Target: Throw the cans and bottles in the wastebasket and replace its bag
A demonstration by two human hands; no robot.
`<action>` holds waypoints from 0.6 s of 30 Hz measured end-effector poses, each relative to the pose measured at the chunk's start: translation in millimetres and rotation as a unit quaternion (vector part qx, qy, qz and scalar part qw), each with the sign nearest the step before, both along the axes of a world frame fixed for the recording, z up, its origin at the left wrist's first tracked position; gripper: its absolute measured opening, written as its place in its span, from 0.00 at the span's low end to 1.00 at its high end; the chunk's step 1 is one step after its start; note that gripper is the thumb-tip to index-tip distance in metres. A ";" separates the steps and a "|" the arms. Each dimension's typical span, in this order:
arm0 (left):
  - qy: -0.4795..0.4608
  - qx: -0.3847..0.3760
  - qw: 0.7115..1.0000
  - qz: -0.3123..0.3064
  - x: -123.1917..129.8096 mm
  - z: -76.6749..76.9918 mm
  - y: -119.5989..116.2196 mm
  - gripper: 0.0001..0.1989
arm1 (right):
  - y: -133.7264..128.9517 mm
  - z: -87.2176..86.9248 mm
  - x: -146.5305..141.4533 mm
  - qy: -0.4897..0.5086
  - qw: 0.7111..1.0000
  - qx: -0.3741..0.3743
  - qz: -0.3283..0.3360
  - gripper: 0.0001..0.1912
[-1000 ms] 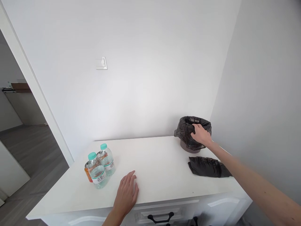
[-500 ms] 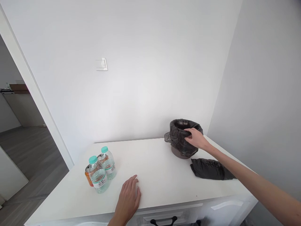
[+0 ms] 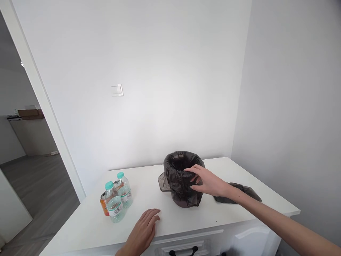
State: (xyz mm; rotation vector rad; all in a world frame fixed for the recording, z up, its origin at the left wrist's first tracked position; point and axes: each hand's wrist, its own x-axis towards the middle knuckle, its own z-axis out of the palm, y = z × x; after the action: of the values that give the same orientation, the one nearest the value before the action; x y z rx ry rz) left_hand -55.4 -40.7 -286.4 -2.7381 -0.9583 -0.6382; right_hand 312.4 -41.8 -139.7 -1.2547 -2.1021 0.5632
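A trash can [image 3: 180, 204] lined with a black plastic bag [image 3: 176, 179] stands upright on the white cabinet top. The bag is folded out over the rim and its edge hangs loose on the left. At the can's front right rim is my right hand [image 3: 206, 180], thumb and fingers spread; whether the fingertips touch the bag I cannot tell. My left hand [image 3: 144, 227] rests near the front edge of the top, empty, fingers stretched out. To its left stand two clear water bottles [image 3: 114, 206] [image 3: 124, 192] with teal caps.
An orange can [image 3: 104, 204] stands behind the bottles, and another can is mostly hidden there. Folded black bags [image 3: 247, 193] lie on the right, partly behind my forearm. A light switch [image 3: 117, 90] is on the wall. Black drawer handles [image 3: 183, 251] stick out in front.
The lined trash can has come left and closer to me. My right hand has moved with it, and its fingers have spread from the rim. The view has shifted slightly.
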 end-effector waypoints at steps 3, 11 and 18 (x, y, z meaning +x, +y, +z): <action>-0.002 0.042 0.999 -0.006 -16.8 29.6 -8.4 0.15 | -13.6 2.2 10.7 0.047 0.998 0.036 0.005 0.29; -0.116 0.115 0.975 0.150 -72.9 140.0 7.0 0.13 | -14.3 -69.6 60.3 0.245 0.959 -0.028 -0.139 0.21; 0.036 0.002 0.961 0.275 -78.0 200.5 74.5 0.25 | 16.7 -182.7 78.1 0.252 0.945 -0.198 -0.060 0.28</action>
State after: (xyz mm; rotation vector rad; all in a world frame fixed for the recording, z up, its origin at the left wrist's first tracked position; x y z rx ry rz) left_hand -133.5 33.8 -85.9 -2.2976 -1.5982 -0.4307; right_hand 390.5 -25.1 -322.4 -1.2674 -1.5179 1.1576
